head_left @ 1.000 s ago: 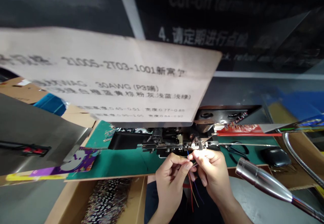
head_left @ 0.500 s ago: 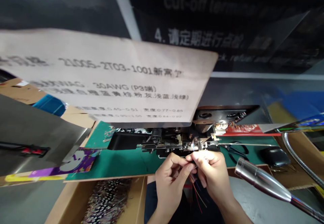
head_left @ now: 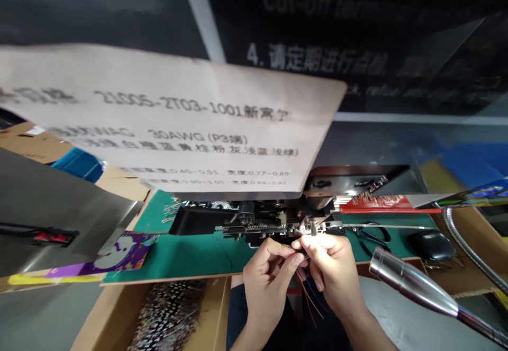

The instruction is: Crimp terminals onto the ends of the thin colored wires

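Note:
Both hands meet in front of a terminal crimping machine (head_left: pixel 246 226). Between the thumb and fingers of my left hand (head_left: pixel 270 277) are thin coloured wires (head_left: pixel 307 295), whose loose ends hang below in red, yellowish and blue. My right hand (head_left: pixel 331 271) pinches at the same wires, its thumb and forefinger close to the machine's crimping point (head_left: pixel 311 226). The wire tip there is mostly hidden by my fingers. A strip of terminals (head_left: pixel 254 227) runs through the machine from the left.
A paper label (head_left: pixel 198 134) hangs on the dark machine housing. Below left, a cardboard box (head_left: pixel 214 308) holds many wires. A metal lamp head (head_left: pixel 413 282) stands right of my hand. Scissors (head_left: pixel 371 234) and a black mouse-like object (head_left: pixel 432 245) lie on the green mat (head_left: pixel 190 255).
My hands stay almost in place. The blue wire tip seen above my right fingers no longer shows, and the machine's part above it looks lower. The hanging wires have shifted slightly.

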Motion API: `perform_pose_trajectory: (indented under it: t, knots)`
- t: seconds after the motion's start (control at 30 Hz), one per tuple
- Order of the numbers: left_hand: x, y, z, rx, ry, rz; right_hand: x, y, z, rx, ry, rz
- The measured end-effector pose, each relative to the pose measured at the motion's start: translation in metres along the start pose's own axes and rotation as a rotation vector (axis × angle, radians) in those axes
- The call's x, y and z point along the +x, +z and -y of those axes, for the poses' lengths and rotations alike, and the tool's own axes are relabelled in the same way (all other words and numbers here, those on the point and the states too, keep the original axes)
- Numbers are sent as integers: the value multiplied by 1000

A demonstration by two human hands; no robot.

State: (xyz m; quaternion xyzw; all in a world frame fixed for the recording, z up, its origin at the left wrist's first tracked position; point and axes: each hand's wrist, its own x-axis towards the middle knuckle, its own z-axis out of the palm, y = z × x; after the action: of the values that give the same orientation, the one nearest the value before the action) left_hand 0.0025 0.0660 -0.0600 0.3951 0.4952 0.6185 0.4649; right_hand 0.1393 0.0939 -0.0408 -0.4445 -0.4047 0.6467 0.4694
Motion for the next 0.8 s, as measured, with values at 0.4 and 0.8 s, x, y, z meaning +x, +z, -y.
perform_pose_trajectory:
  t: [0.4,0.8]
  knots:
    - [-9,-1,-4,-42,1,23,-26,-30,-2,-195,-70,-100]
    - [-41,5,-4,-26,46,142,-78,-23,-40,-183,-211,-10]
